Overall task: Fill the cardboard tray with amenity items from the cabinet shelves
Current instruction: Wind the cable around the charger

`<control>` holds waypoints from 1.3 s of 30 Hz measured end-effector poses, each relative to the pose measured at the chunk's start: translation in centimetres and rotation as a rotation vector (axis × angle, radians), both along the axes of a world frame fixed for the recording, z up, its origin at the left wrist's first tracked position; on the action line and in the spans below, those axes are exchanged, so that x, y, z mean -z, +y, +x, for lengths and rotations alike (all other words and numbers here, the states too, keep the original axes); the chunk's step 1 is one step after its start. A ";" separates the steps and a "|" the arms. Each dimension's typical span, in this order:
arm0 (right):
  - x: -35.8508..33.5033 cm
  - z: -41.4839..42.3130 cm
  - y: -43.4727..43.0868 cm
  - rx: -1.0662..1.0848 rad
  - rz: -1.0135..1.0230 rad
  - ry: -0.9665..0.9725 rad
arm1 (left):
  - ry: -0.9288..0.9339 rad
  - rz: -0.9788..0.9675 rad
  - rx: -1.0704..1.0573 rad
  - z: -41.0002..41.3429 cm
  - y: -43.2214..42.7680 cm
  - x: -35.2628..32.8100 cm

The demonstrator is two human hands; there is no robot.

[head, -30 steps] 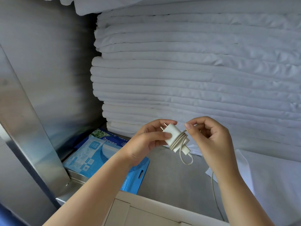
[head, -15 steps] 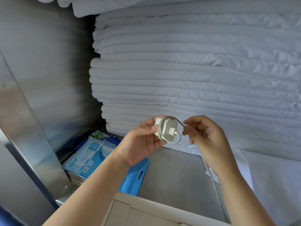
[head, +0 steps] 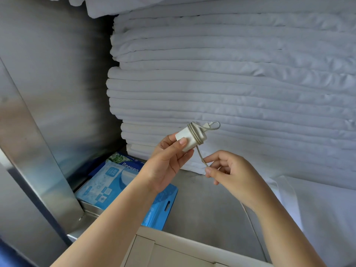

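**Entry 1: charger** (head: 187,138). White, 1 unit, with its cable (head: 200,158) wound in several turns round the body. It was held above the shelf floor (head: 202,209), up and left of the right hand, just in front of the linen stack (head: 231,83). 1 short looped end with its connector stood free above the windings.

**Entry 2: left hand** (head: 165,164). Gripped the charger, thumb across the near face and fingers behind.

**Entry 3: right hand** (head: 231,174). Sat below and right of the left hand, fingers curled, pinching the run of cable that dropped from the charger. The remaining cable trailed under the right wrist and out of view.

**Entry 4: cardboard tray** (head: 192,242). Lay below both forearms, nearest the person. Only its rim and flaps showed, so its contents could not be told.

**Entry 5: blue packets** (head: 104,182). Lay under the left forearm, against the metal cabinet wall (head: 48,83).

**Condition note (judgement).** Winding appeared part done, and the charger was not yet in the tray. There were 3 hazards:
- The slack tail below the right wrist could snag on the tray rim and jerk the charger from the left hand's light hold.
- Low tension from the right hand could let turns slide off the smooth body.
- The free connector loop could unwind in the tray and tangle with other items.
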State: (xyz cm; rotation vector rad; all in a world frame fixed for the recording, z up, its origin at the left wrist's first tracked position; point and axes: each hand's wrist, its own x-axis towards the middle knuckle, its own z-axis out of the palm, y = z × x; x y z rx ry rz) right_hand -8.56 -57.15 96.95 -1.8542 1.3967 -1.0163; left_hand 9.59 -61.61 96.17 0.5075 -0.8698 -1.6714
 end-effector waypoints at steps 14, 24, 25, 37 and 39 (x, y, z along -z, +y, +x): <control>0.2 -0.2 0.1 0.063 -0.062 0.099 | -0.323 -0.020 -0.334 -0.7 0.0 0.1; -0.2 0.1 0.4 0.061 -0.151 0.088 | -0.555 -0.102 -0.499 -0.9 0.0 0.3; -0.2 0.1 0.4 0.061 -0.166 0.078 | -0.574 -0.112 -0.501 -1.0 0.0 0.3; -0.3 0.3 0.5 0.098 -0.308 0.007 | -0.732 -0.282 -0.337 -1.2 0.7 0.3; -0.3 0.3 0.5 0.104 -0.315 -0.012 | -0.737 -0.299 -0.269 -1.2 0.9 0.2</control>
